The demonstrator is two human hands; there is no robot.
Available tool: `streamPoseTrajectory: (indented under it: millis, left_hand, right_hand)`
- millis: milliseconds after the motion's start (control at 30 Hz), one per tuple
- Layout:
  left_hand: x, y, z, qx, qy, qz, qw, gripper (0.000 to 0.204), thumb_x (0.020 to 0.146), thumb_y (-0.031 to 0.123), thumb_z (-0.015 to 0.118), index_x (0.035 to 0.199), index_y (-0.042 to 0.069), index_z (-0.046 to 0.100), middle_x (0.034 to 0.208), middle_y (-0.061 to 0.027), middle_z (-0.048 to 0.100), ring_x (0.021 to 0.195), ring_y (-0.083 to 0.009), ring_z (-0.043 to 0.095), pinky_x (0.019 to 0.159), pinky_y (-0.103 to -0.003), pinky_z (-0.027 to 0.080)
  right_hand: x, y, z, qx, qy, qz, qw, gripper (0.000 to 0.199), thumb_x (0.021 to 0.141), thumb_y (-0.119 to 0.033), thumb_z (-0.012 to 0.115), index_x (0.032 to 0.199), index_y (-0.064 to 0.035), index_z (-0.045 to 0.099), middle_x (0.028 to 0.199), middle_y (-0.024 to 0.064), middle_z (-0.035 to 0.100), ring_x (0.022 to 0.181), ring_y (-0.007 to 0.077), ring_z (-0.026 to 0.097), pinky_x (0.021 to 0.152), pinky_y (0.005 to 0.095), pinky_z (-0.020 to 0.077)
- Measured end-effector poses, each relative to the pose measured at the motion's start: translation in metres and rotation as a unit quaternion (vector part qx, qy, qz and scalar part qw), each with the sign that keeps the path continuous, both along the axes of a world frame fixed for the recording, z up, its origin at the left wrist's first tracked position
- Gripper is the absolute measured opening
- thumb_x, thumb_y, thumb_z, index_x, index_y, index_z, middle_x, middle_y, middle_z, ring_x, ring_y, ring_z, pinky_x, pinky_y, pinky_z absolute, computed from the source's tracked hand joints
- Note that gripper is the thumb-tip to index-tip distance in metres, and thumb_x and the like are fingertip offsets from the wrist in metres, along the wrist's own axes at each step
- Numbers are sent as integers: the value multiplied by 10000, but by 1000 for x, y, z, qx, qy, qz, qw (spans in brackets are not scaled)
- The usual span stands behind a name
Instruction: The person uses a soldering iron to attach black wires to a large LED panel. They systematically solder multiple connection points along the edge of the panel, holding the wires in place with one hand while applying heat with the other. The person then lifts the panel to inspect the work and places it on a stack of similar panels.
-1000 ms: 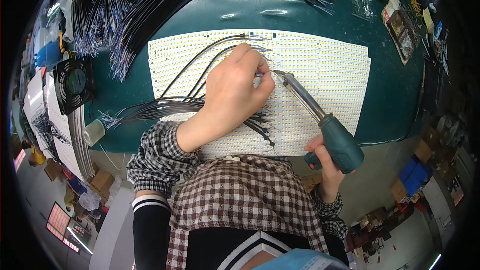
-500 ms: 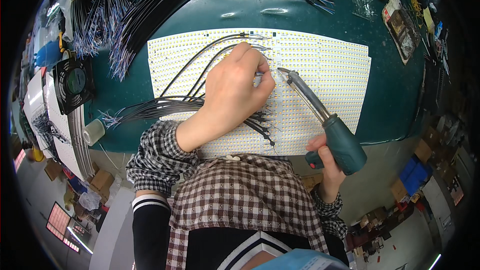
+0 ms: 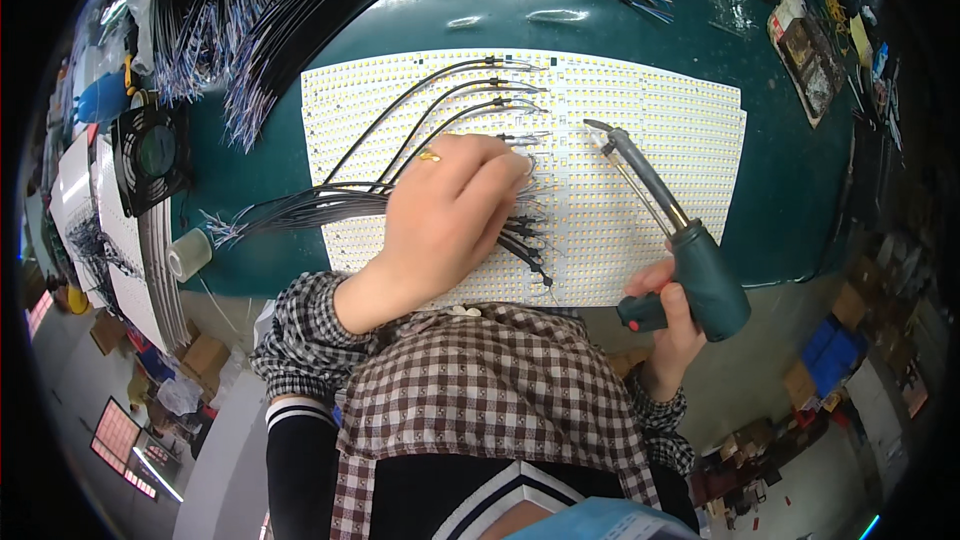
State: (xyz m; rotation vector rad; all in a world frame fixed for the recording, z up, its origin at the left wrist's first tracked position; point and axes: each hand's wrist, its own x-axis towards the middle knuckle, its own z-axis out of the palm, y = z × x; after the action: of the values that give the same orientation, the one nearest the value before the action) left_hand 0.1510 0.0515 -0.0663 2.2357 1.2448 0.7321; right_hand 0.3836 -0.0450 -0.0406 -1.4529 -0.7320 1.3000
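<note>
A white LED board sheet (image 3: pixel 650 180), dotted with rows of small yellow LEDs, lies on the green table. Several thin black cables (image 3: pixel 420 105) curve over its left half, their stripped ends at the middle strip. My left hand (image 3: pixel 440 215) is over the board, fingers pinched together near the middle strip; the fingers hide what is between them. More cable ends (image 3: pixel 525 245) lie beside and under it. In my right hand (image 3: pixel 675 325) is a soldering gun (image 3: pixel 712 285) with a green handle, its tip (image 3: pixel 592 126) pointing up-left over the board, apart from the wires.
Large bundles of black cables (image 3: pixel 290 30) lie across the back left. At the left stand a small black fan (image 3: pixel 150 155), a white roll (image 3: pixel 188 258) and stacked white boards (image 3: pixel 125 250). A dirty tray with a dark block (image 3: pixel 805 55) sits at the far right.
My left hand has moved down toward me, uncovering another cable end at the middle strip. The soldering gun has shifted right, its tip farther from my left fingers.
</note>
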Motion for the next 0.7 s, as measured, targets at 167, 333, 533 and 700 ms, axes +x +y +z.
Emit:
streamPoseTrajectory:
  millis: [167, 333, 533, 700]
  left_hand:
    - [1, 8, 3, 30, 134, -86, 987, 416, 662, 67, 602, 1077, 48, 584, 898, -51, 522, 777, -199, 533, 602, -302, 437]
    - [1, 14, 3, 49, 204, -132, 969, 454, 677, 99, 652, 1122, 71, 572, 914, -52, 520, 766, -201, 543, 580, -303, 453]
    - [1, 16, 5, 47, 196, -139, 970, 441, 680, 125, 662, 1108, 71, 572, 912, -52, 518, 732, -196, 557, 580, -312, 468]
    - [-2, 15, 4, 42, 189, -140, 971, 438, 683, 124, 668, 1108, 87, 570, 900, -52, 515, 713, -202, 559, 572, -307, 467]
  right_hand:
    - [2, -3, 1, 17, -18, 12, 1000, 262, 844, -122, 582, 988, 93, 542, 817, 138, 604, 709, 211, 613, 655, 324, 522]
    - [3, -8, 2, 13, -7, -1, 1000, 197, 831, -110, 606, 903, 72, 587, 827, 144, 609, 708, 224, 625, 679, 337, 529]
    - [4, -13, -3, 16, -48, 13, 999, 500, 850, -223, 592, 1167, 137, 451, 794, 121, 575, 700, 198, 599, 596, 298, 545]
    - [5, -14, -5, 24, -52, 14, 998, 499, 849, -227, 593, 1155, 141, 452, 790, 124, 572, 692, 196, 598, 595, 297, 543]
